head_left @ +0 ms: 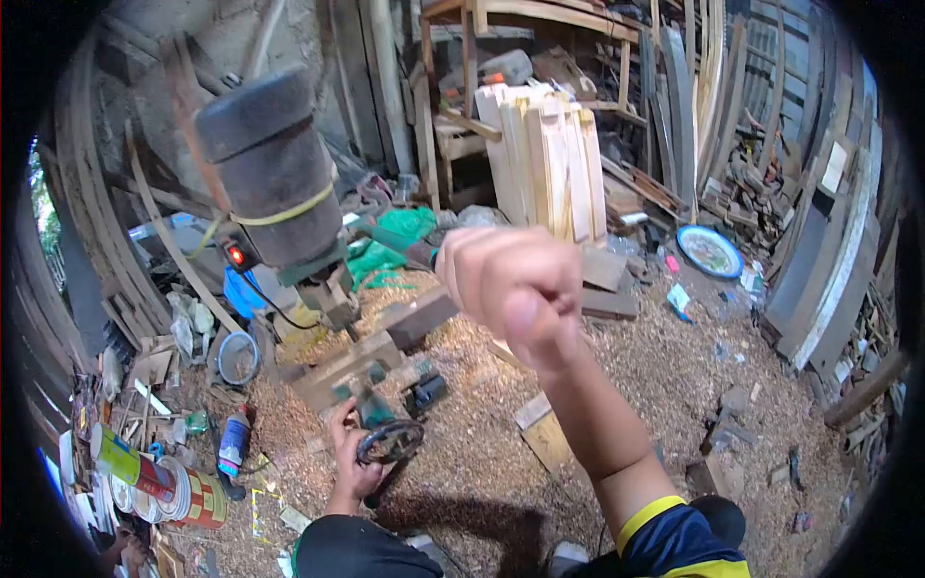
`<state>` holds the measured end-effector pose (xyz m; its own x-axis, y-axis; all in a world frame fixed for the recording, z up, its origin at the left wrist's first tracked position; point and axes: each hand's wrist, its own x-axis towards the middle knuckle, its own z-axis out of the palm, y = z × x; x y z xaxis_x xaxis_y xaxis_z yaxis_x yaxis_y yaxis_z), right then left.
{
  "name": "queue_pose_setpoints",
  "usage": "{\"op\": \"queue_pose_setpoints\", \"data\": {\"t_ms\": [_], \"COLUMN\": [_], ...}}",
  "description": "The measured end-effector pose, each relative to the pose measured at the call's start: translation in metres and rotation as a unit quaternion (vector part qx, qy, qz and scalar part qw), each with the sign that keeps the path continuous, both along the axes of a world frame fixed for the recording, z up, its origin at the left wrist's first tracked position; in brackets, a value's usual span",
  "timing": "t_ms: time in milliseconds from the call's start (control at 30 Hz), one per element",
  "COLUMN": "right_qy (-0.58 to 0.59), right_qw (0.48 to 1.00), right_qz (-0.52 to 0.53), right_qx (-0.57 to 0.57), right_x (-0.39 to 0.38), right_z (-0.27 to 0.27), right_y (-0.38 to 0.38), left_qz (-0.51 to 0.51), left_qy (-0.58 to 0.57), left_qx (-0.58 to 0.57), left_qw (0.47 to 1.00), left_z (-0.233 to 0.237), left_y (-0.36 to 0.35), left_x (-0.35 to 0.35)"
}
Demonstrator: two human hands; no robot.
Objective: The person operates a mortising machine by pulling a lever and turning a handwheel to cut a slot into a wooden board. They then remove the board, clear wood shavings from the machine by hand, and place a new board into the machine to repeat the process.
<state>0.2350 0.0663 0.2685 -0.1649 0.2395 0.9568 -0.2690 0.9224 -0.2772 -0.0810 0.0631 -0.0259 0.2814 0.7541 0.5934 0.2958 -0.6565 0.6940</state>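
My right hand (515, 294) is raised in front of the camera, its fingers curled into a fist; what they hold, if anything, is hidden. Lower down, my left hand (355, 458) is at the left side of a dark handwheel (390, 441), with fingers partly wrapped about its edge. The wheel belongs to a drilling machine with a large dark motor housing (275, 173) and a glowing red switch (235, 255). A wooden piece (347, 371) lies at the machine's work area, beneath its head.
Pale cut boards (540, 164) stand upright at the back. A blue-rimmed round tray (710, 252) lies on the shavings at right. Paint buckets (198, 496) and a blue bottle (233, 441) are at lower left. Long planks (833, 250) lean along the right wall.
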Motion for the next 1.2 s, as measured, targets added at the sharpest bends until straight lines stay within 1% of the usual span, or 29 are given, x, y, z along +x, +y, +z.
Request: {"op": "queue_pose_setpoints", "data": {"t_ms": [33,67,100,167,200,233,300,333,367,433,467,500,567,600,633,667,700,767,800,833,900,933,967,1033,1067,1100,1167,1200], "right_qy": [0.012,0.003,0.040,0.013,0.025,0.026,0.028,0.034,0.041,0.054,0.059,0.048,0.049,0.041,0.070,0.069,0.069,0.030,0.080,0.081,0.089,0.077,0.075,0.112,0.110,0.112,0.115,0.116], "right_qw": [1.000,1.000,0.999,0.999,0.999,0.999,0.999,0.998,0.998,0.997,0.997,0.998,0.999,0.999,0.992,0.994,0.994,0.996,0.990,0.990,0.991,0.991,0.992,0.988,0.988,0.989,0.989,0.988], "right_qz": [-0.016,-0.020,-0.009,-0.033,-0.032,-0.032,-0.021,-0.026,-0.022,0.008,0.004,-0.015,0.013,0.005,0.109,0.082,0.055,0.079,0.044,0.045,0.018,0.042,0.041,0.031,0.032,0.024,0.019,0.011], "right_qx": [-0.004,0.007,0.003,0.005,-0.024,-0.026,-0.030,-0.040,-0.048,-0.055,-0.044,-0.040,-0.020,-0.032,-0.002,-0.033,-0.064,-0.014,-0.109,-0.110,-0.098,-0.100,-0.098,-0.102,-0.102,-0.096,-0.093,-0.102], "right_x": [-0.001,0.000,-0.006,-0.006,-0.009,-0.012,-0.016,-0.018,-0.019,-0.022,-0.022,-0.021,-0.019,-0.019,-0.021,-0.020,-0.020,-0.018,-0.027,-0.029,-0.030,-0.029,-0.029,-0.032,-0.033,-0.034,-0.036,-0.038], "right_z": [0.010,0.018,0.026,0.041,0.048,0.055,0.068,0.073,0.075,0.077,0.075,0.075,0.074,0.075,0.077,0.078,0.083,0.098,0.107,0.110,0.119,0.119,0.118,0.117,0.117,0.117,0.117,0.118], "right_y": [0.006,0.013,0.017,0.024,0.026,0.027,0.029,0.030,0.032,0.032,0.035,0.036,0.042,0.040,0.051,0.053,0.051,0.064,0.054,0.056,0.064,0.064,0.064,0.062,0.062,0.061,0.056,0.048], "left_qz": [0.008,0.020,0.025,0.039,0.061,0.061,0.071,0.096,0.098,0.101,0.105,0.132,0.140,0.150,0.148,0.145,0.151,0.120,0.129,0.130,0.144,0.129,0.128,0.123,0.106,0.107,0.123,0.118], "left_qy": [0.031,0.062,0.060,-0.027,-0.047,-0.046,-0.158,-0.204,-0.200,-0.212,-0.173,-0.131,-0.109,-0.111,-0.064,-0.017,-0.017,0.006,0.048,0.049,0.091,0.076,0.074,0.074,0.105,0.105,0.187,0.203], "left_qx": [-0.014,-0.004,0.001,-0.014,0.039,0.038,-0.044,-0.049,-0.053,-0.151,-0.098,-0.092,-0.079,-0.085,-0.049,-0.013,-0.018,0.004,0.022,0.022,0.058,0.095,0.097,0.122,0.058,0.058,0.025,0.024], "left_qw": [0.999,0.998,0.998,0.999,0.996,0.996,0.984,0.973,0.973,0.960,0.974,0.978,0.981,0.979,0.986,0.989,0.988,0.993,0.990,0.990,0.984,0.984,0.984,0.982,0.987,0.987,0.974,0.972], "left_z": [0.009,0.017,0.014,0.005,0.013,0.007,-0.023,-0.040,-0.055,-0.065,-0.071,-0.057,-0.044,-0.040,-0.036,-0.033,-0.027,-0.013,-0.009,-0.014,-0.030,-0.036,-0.041,-0.034,-0.029,-0.033,-0.044,-0.037], "left_y": [-0.006,-0.012,-0.013,-0.015,-0.017,-0.019,-0.024,-0.024,-0.024,-0.038,-0.040,-0.045,-0.044,-0.042,-0.039,-0.036,-0.036,-0.040,-0.043,-0.044,-0.045,-0.043,-0.042,-0.041,-0.046,-0.045,-0.046,-0.047], "left_x": [-0.006,-0.011,-0.016,-0.029,-0.020,-0.022,-0.030,-0.026,-0.029,-0.032,-0.032,-0.028,-0.025,-0.027,-0.031,-0.033,-0.031,-0.025,-0.024,-0.023,-0.022,-0.022,-0.023,-0.020,-0.024,-0.025,-0.025,-0.022]}}
